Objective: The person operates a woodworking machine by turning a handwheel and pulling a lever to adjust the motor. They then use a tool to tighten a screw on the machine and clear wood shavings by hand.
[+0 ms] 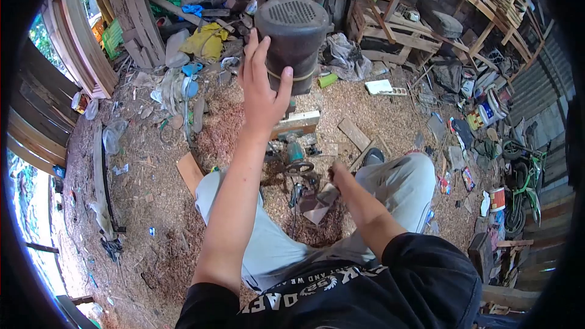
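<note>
A dark cylindrical object (295,45) with a perforated round top stands upright in front of me. My left hand (263,85) lies against its left side, with its fingers spread and the thumb apart. Just below it is a wooden block (297,123), and under that a green machine part (295,151) with a small wheel (299,169). My right hand (339,173) is low between the knees, right of the wheel; it is blurred and its fingers cannot be made out. Near it lies a brownish folded piece (317,210).
Wood shavings cover the ground. A loose board (354,133) and a white tray (379,88) lie to the right. Yellow cloth (206,41) is at the back left, a wooden rack (402,36) at the back right, and a small green bike (529,180) at the far right.
</note>
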Demonstrator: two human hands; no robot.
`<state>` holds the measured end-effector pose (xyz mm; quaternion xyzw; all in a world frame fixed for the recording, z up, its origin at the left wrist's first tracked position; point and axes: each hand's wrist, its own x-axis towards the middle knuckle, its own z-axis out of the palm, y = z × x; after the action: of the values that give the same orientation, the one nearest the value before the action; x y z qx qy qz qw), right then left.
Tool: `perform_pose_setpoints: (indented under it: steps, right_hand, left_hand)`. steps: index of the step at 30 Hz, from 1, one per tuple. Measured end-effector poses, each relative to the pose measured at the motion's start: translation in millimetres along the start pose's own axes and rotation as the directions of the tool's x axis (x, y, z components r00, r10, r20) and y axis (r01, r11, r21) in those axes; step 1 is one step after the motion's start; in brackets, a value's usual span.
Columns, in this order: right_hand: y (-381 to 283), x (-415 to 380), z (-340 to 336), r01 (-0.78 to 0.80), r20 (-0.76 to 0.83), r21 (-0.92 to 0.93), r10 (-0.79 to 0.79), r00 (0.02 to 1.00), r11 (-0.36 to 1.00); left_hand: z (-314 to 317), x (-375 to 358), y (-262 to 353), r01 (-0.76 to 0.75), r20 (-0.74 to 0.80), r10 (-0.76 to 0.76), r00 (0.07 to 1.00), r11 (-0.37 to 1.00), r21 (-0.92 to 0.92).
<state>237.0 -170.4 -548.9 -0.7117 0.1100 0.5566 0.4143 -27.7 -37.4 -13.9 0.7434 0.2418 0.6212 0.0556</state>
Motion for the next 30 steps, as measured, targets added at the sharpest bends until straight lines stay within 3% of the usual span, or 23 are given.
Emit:
perform_pose_setpoints:
  steps: [2, 5, 8, 10, 14, 17, 18, 20, 22, 24, 25, 26, 28, 30]
  right_hand:
    - [-76, -94, 0, 0.148, -0.112, 0.064, -0.14, 0.984, 0.987]
    - [-171, -135, 23, 0.341, -0.035, 0.076, -0.339, 0.94, 0.937]
    - [-266, -203, 64, 0.587, 0.055, 0.164, -0.602, 0.797, 0.793]
    - [-329, -254, 97, 0.758, 0.017, 0.283, -0.793, 0.609, 0.588]
    - [-433, -385, 151, 0.805, 0.139, 0.492, -0.943, 0.302, 0.33]
    - [-499, -458, 189, 0.96, -0.004, 0.279, -1.0, 0.003, 0.002]
    - [-513, -481, 200, 0.966, -0.073, 0.257, -0.997, -0.01, -0.029]
    - [-534, -518, 209, 0.989, -0.043, 0.142, -0.998, 0.05, 0.044]
    - [-565, -496, 229, 0.981, 0.039, 0.192, -0.999, 0.025, 0.032]
    - [-559, -502, 218, 0.8, 0.569, 0.331, -0.782, 0.254, 0.501]
    - [-551, -516, 213, 0.773, 0.541, 0.339, -0.783, 0.307, 0.537]
    - [-546, -518, 208, 0.773, 0.538, 0.339, -0.785, 0.308, 0.536]
    - [-534, -520, 191, 0.795, 0.598, 0.438, -0.796, 0.09, 0.419]
    - [-506, -536, 179, 0.813, 0.489, 0.482, -0.87, 0.059, 0.327]
  left_hand:
    - [2, -2, 4, 0.019, 0.015, -0.02, 1.0, 0.999, 0.033]
    - [2, -1, 10, 0.007, 0.026, -0.01, 1.0, 0.994, 0.11]
    - [8, 1, 8, -0.023, 0.001, 0.023, 1.0, 0.991, 0.135]
    - [13, 1, 5, -0.013, -0.023, 0.015, 1.0, 0.994, 0.112]
    - [17, 4, 10, -0.019, -0.048, 0.025, 0.999, 0.991, 0.132]
    - [20, 4, 11, -0.095, -0.034, 0.105, 0.994, 0.97, 0.222]
    - [19, 4, 14, -0.105, -0.011, 0.112, 0.994, 0.962, 0.252]
    - [20, 4, 15, -0.124, 0.042, 0.117, 0.992, 0.954, 0.272]
    - [26, 3, 10, -0.128, 0.024, 0.127, 0.992, 0.949, 0.289]
    - [28, -1, 7, -0.117, 0.013, 0.118, 0.993, 0.946, 0.304]
    - [28, -1, 5, -0.124, 0.008, 0.128, 0.992, 0.942, 0.311]
    - [29, -1, 3, -0.133, 0.002, 0.139, 0.99, 0.939, 0.317]
    - [31, 2, 4, -0.128, -0.006, 0.135, 0.991, 0.95, 0.286]
    - [31, -1, 5, -0.122, -0.007, 0.131, 0.991, 0.937, 0.328]
